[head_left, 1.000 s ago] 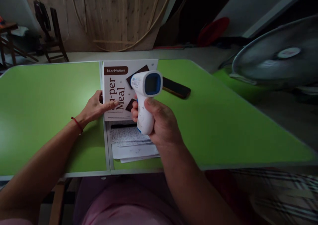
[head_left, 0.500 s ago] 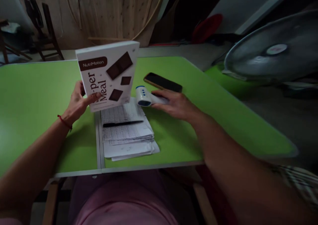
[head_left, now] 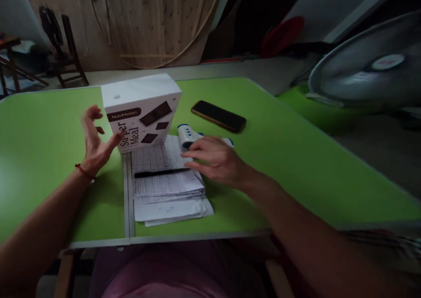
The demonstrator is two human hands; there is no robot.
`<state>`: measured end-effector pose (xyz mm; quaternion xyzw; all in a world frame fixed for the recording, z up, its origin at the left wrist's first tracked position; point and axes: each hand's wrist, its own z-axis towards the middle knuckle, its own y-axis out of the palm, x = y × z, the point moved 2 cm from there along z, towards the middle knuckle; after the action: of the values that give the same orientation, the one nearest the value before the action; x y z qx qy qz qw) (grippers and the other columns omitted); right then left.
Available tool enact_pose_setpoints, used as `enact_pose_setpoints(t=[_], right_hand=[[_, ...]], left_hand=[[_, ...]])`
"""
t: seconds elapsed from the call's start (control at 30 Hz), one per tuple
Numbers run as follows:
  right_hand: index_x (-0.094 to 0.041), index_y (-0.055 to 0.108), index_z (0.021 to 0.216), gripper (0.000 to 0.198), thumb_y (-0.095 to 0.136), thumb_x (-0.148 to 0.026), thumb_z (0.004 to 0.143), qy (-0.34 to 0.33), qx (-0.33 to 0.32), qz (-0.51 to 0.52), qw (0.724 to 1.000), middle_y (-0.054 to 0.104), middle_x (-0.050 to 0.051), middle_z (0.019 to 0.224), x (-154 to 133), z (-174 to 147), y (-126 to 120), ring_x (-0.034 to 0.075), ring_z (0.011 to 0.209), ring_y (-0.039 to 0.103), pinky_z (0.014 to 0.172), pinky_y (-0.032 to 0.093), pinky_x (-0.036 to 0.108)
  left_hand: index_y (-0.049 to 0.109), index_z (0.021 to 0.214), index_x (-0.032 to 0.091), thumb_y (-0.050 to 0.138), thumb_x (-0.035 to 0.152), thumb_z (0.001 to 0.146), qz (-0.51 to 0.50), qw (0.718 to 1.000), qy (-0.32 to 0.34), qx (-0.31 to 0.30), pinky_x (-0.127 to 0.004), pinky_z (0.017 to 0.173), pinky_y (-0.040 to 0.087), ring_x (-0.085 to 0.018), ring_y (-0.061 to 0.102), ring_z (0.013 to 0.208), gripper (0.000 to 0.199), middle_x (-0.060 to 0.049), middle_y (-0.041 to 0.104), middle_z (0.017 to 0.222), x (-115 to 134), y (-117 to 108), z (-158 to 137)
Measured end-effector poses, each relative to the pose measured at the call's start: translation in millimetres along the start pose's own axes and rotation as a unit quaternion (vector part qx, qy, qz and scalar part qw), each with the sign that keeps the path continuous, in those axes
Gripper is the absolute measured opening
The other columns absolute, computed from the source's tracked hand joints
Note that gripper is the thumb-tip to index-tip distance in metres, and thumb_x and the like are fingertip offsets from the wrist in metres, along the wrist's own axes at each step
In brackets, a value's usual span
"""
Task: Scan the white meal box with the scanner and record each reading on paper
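A white NutriMotion box (head_left: pixel 140 127) with brown chocolate pictures stands upright on the table, at the far end of some handwritten sheets (head_left: pixel 171 188). My left hand (head_left: pixel 97 142) is beside its left side, fingers spread and the thumb at the front face; whether the thumb touches is unclear. A white and blue handheld thermometer (head_left: pixel 186 135) lies on the table, partly covered by my right hand (head_left: pixel 219 160). That hand is slightly blurred, its fingers stretched out and apart over the papers' right edge. Just below those fingertips a black pen (head_left: pixel 158 172) rests across the sheets.
A dark smartphone (head_left: pixel 219 115) lies behind the thermometer on the green table (head_left: pixel 279 175). A metal seam runs across the table left of the papers. To the right stands a large fan (head_left: pixel 358 70), and a wooden chair (head_left: pixel 70 48) is at the back left.
The box has come down from my left hand onto the table, and that hand has spread its fingers. My right hand has let go of the thermometer and moved nearer the pen.
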<state>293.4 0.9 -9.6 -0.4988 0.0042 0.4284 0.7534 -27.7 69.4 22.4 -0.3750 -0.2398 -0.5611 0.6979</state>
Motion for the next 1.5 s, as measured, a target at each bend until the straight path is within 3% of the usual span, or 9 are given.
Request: enact_pose_setpoints(t=[0.07, 0.13, 0.23, 0.33, 0.43, 0.67, 0.97, 1.23, 1.5], right_hand=[[-0.027, 0.081, 0.095, 0.017, 0.07, -0.04, 0.093, -0.052, -0.06, -0.016, 0.997, 0.071, 0.007, 0.083, -13.8, -0.9, 11.6, 0.027, 0.084, 0.064, 0.08, 0.047, 0.046], [-0.025, 0.078, 0.088, 0.016, 0.067, -0.033, 0.095, -0.083, -0.084, -0.054, 0.992, 0.071, 0.006, 0.081, -18.1, -3.0, 16.7, 0.025, 0.082, 0.063, 0.08, 0.045, 0.043], [-0.021, 0.073, 0.083, 0.02, 0.06, -0.024, 0.098, -0.091, -0.068, -0.12, 0.986, 0.072, 0.007, 0.081, -11.9, -7.1, 8.6, 0.022, 0.079, 0.062, 0.076, 0.045, 0.039], [-0.021, 0.069, 0.084, 0.016, 0.061, -0.027, 0.097, -0.028, 0.008, -0.119, 0.992, 0.072, 0.008, 0.082, -3.2, -9.4, -10.7, 0.022, 0.077, 0.064, 0.069, 0.046, 0.036], [-0.023, 0.065, 0.083, 0.012, 0.067, -0.032, 0.091, 0.115, 0.113, -0.008, 0.987, 0.07, 0.005, 0.075, -0.7, -11.7, -20.2, 0.019, 0.065, 0.063, 0.059, 0.047, 0.033], [-0.024, 0.062, 0.075, 0.009, 0.069, -0.03, 0.073, 0.303, 0.156, 0.26, 0.903, 0.06, -0.002, 0.057, -15.0, -19.9, 21.6, 0.015, 0.05, 0.057, 0.051, 0.048, 0.03], [-0.024, 0.058, 0.066, 0.012, 0.064, -0.025, 0.075, 0.231, 0.187, 0.125, 0.946, 0.058, -0.002, 0.058, -19.3, -19.9, 29.8, 0.014, 0.053, 0.054, 0.054, 0.047, 0.03], [-0.025, 0.057, 0.069, 0.016, 0.063, -0.022, 0.083, 0.156, 0.171, 0.082, 0.969, 0.059, -0.003, 0.058, -21.5, -20.5, 30.7, 0.013, 0.051, 0.052, 0.049, 0.041, 0.028], [-0.025, 0.057, 0.068, 0.014, 0.061, -0.023, 0.081, 0.178, 0.152, 0.076, 0.969, 0.058, -0.002, 0.059, -22.9, -18.4, 30.3, 0.012, 0.051, 0.049, 0.049, 0.04, 0.028]], left_hand=[[0.047, 0.12, 0.027, 0.083, 0.058, 0.076, 0.099, 0.981, 0.136, 0.1, -0.047, 0.085, 0.05, -0.033, 0.051, 0.115, 0.064, -0.01, 0.045, 0.126, 19.6, -2.3, -2.3], [0.047, 0.114, 0.027, 0.076, 0.047, 0.084, 0.157, 0.945, 0.264, 0.113, -0.04, 0.074, 0.051, -0.026, 0.055, 0.099, 0.046, -0.008, 0.048, 0.114, 41.0, 5.2, -9.3], [0.049, 0.107, 0.024, 0.063, 0.028, 0.094, 0.172, 0.908, 0.381, -0.039, -0.03, 0.063, 0.053, -0.018, 0.059, 0.079, 0.019, -0.002, 0.056, 0.089, 66.0, 30.1, -28.7], [0.053, 0.11, 0.018, 0.051, 0.019, 0.103, 0.212, 0.885, 0.358, -0.208, -0.027, 0.061, 0.054, -0.016, 0.067, 0.081, 0.007, -0.007, 0.067, 0.101, 73.8, 56.4, -51.3], [0.058, 0.114, 0.014, 0.044, 0.018, 0.107, 0.318, 0.818, 0.283, -0.386, -0.027, 0.052, 0.05, -0.017, 0.071, 0.079, 0.016, -0.013, 0.068, 0.125, 69.0, 75.9, -67.4], [0.062, 0.111, 0.011, 0.038, 0.011, 0.105, 0.404, 0.693, 0.212, -0.559, -0.034, 0.044, 0.045, -0.018, 0.069, 0.068, 0.025, -0.015, 0.062, 0.142, 80.8, 93.7, -70.4], [0.062, 0.11, 0.011, 0.04, 0.019, 0.106, 0.378, 0.75, 0.237, -0.488, -0.035, 0.042, 0.046, -0.019, 0.071, 0.068, 0.024, -0.014, 0.059, 0.148, 67.5, 95.5, -79.8], [0.061, 0.118, 0.011, 0.04, 0.019, 0.105, 0.374, 0.753, 0.229, -0.49, -0.037, 0.044, 0.05, -0.021, 0.072, 0.068, 0.026, -0.014, 0.058, 0.149, 66.8, 97.6, -79.9], [0.062, 0.12, 0.011, 0.04, 0.017, 0.105, 0.375, 0.753, 0.232, -0.487, -0.038, 0.048, 0.055, -0.023, 0.075, 0.072, 0.027, -0.015, 0.055, 0.152, 64.0, 97.7, -83.8]])
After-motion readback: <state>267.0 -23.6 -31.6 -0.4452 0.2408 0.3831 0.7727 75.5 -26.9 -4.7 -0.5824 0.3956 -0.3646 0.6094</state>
